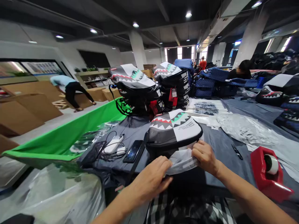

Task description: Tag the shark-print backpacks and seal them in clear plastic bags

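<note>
A grey, white and black backpack (174,129) with a red and green shark-tooth print lies in front of me on the dark-covered table. At its near side, a translucent plastic bag (183,163) is stretched between my hands. My left hand (150,174) is closed at the plastic's left edge, fingertips bent inward. Across from it, my right hand (205,157) pinches the plastic at the right, close beside the backpack's lower corner. How far the plastic reaches under the backpack is hidden.
Stacked shark-print backpacks (134,82) stand behind. Left of me are a phone (133,151), a white charger with cables (113,144) and a green-lined bin (70,133). To the right lie a red tape dispenser (261,174), a black pen (237,151) and clear plastic bags (245,126). Other people are farther off.
</note>
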The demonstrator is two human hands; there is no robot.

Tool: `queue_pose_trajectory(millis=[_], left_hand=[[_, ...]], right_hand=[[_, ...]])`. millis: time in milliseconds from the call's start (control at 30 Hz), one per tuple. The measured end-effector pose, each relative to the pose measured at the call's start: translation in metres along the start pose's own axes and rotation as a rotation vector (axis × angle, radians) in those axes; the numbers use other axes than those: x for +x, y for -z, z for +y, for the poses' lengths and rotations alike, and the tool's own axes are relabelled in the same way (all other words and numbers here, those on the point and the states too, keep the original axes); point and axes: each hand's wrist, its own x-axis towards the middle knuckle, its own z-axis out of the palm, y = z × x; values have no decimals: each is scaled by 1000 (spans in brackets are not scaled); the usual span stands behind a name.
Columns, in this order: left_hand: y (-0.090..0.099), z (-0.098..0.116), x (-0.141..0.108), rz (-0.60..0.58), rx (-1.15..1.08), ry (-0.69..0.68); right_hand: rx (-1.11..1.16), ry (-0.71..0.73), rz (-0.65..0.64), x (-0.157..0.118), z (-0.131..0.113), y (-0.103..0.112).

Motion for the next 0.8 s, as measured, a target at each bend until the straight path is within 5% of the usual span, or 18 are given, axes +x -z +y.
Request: queue_pose_trajectory(millis=[100,233,400,500,633,800], left_hand=[[-7,-10,-14,-118,145,-92],[-44,-24,-30,121,303,-166],[-86,-15,-43,419,236,-76],[-93,-7,-50,360,185,-52],[-93,-13,-59,185,190,-169],[-117,-15,-55,398,253,-62]], right_hand=[[88,68,-190,-16,-7,-7],[93,88,-383,-39,-17,-14],[86,193,-221,-57,-8,-25],[47,126,-107,-65,-7,-34],[56,119,-224,-80,-18,-40],[86,122,-218,-87,-18,-47]])
